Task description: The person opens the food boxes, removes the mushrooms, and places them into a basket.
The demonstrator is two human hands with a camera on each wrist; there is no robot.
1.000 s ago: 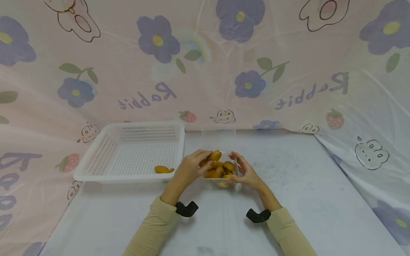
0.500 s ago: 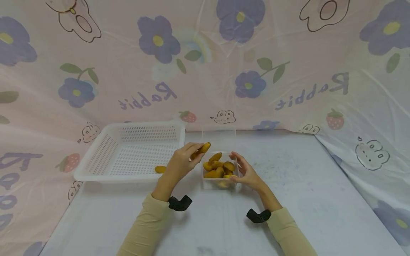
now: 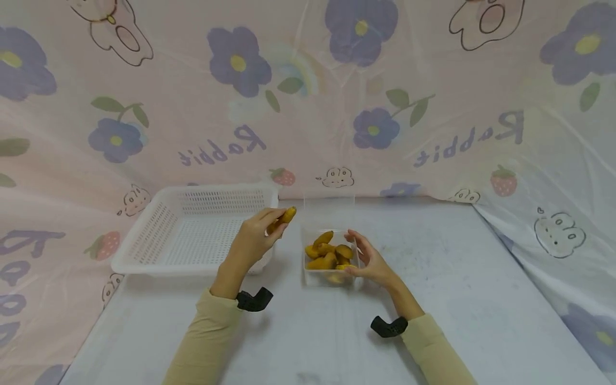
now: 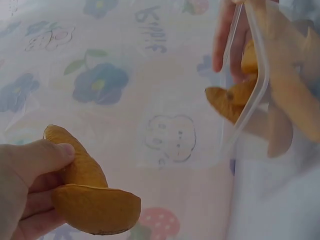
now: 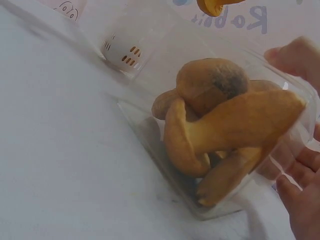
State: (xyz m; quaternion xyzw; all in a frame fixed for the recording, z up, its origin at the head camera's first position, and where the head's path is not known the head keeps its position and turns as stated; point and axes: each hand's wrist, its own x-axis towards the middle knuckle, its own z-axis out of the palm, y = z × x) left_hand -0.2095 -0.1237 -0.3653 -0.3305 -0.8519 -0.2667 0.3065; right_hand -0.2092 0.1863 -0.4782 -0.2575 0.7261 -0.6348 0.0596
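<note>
In the head view my left hand (image 3: pixel 251 238) is over the near right corner of the white basket (image 3: pixel 117 261). It pinches a yellow-brown mushroom (image 3: pixel 289 214); in the left wrist view the thumb lies on the stem of this mushroom (image 4: pixel 97 207), with the rounded cap hanging free. A clear plastic box (image 3: pixel 332 270) stands right of the basket, holding several more mushrooms (image 3: pixel 323 261). My right hand (image 3: pixel 374 263) grips the box's right side, thumb at the near corner and fingers at the far one. From the right wrist, stems and caps (image 5: pixel 215 130) show through the box wall.
The box's clear lid (image 3: pixel 329 211) stands raised at its back. All this rests on a white table (image 3: pixel 433 299). Behind it hangs a printed cloth (image 3: pixel 308 123) with flowers and rabbits. A black wrist mount (image 3: pixel 255 299) sits on the left wrist, another (image 3: pixel 389 326) on the right.
My left hand has carried its mushroom leftward from the box to the basket's right edge. It now hides the mushroom seen earlier in the basket. My right hand has stayed on the box.
</note>
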